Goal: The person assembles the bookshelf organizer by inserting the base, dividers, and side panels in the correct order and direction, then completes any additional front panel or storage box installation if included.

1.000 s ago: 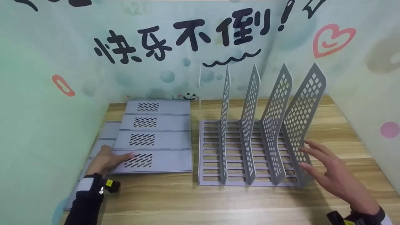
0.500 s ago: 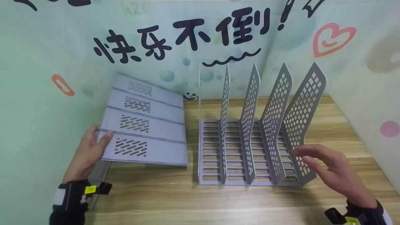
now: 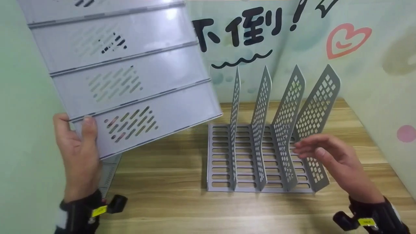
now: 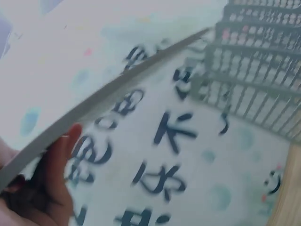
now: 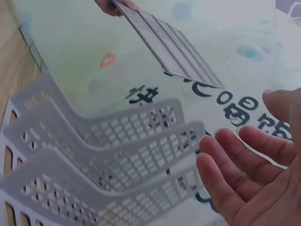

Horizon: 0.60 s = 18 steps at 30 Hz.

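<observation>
A flat grey panel (image 3: 152,107) of hinged sections with slanted slots is raised off the table at the left. My left hand (image 3: 79,149) grips its lower left corner, thumb on the front face and fingers behind. Seen edge-on in the left wrist view, the panel (image 4: 113,92) lies between thumb and fingers of the left hand (image 4: 54,183). To the right stands a grey file rack (image 3: 221,189) with several upright perforated dividers. Beside its rightmost dividers my right hand (image 3: 338,165) holds nothing, its fingers loosely extended; the right wrist view shows the same hand (image 5: 258,183) near the dividers (image 5: 141,136).
Another grey slotted panel (image 3: 110,172) lies on the wooden table (image 3: 169,208) at the left, partly hidden by the left hand and raised panel. A printed backdrop (image 3: 357,74) with black characters and a heart rises behind the table and along both sides.
My left hand has picked the panel up from the table and raised it, tilting it toward the camera. The right hand has shifted slightly left and up. The rack stays put.
</observation>
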Each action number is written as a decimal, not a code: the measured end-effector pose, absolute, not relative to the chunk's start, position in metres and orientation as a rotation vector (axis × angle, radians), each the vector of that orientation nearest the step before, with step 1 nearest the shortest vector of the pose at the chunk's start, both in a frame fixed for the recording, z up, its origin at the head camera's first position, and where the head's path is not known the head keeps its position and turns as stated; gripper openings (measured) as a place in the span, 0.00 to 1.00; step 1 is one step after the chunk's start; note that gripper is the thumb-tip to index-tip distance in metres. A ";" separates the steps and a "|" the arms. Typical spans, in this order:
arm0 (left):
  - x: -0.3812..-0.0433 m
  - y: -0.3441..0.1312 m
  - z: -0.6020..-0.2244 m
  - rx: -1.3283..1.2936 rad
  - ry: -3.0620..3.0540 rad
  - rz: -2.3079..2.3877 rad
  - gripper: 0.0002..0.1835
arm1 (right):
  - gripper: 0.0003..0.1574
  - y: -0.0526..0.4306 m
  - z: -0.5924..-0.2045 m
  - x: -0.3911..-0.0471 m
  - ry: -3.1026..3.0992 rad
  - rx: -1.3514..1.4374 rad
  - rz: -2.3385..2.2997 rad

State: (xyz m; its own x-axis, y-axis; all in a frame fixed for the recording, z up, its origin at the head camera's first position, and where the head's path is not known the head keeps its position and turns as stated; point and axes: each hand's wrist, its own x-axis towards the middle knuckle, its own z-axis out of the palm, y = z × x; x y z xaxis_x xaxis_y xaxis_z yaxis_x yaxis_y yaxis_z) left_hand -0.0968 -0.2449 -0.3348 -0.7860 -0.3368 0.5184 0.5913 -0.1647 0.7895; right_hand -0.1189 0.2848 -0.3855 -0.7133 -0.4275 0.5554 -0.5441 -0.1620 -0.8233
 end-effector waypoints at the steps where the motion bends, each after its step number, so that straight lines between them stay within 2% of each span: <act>1: -0.101 -0.237 -0.335 -0.319 -1.484 -1.968 0.13 | 0.18 0.279 -0.382 -0.120 -1.967 1.153 2.043; 6: -0.119 -0.199 -0.344 -0.396 -1.455 -1.857 0.08 | 0.20 0.250 -0.370 -0.132 -1.996 1.101 2.138; 11: -0.132 -0.165 -0.348 -0.457 -1.455 -1.836 0.08 | 0.24 0.223 -0.369 -0.144 -2.042 0.961 2.318; 18: -0.144 -0.118 -0.357 -0.494 -1.386 -1.895 0.05 | 0.34 0.180 -0.371 -0.148 -1.711 0.954 2.684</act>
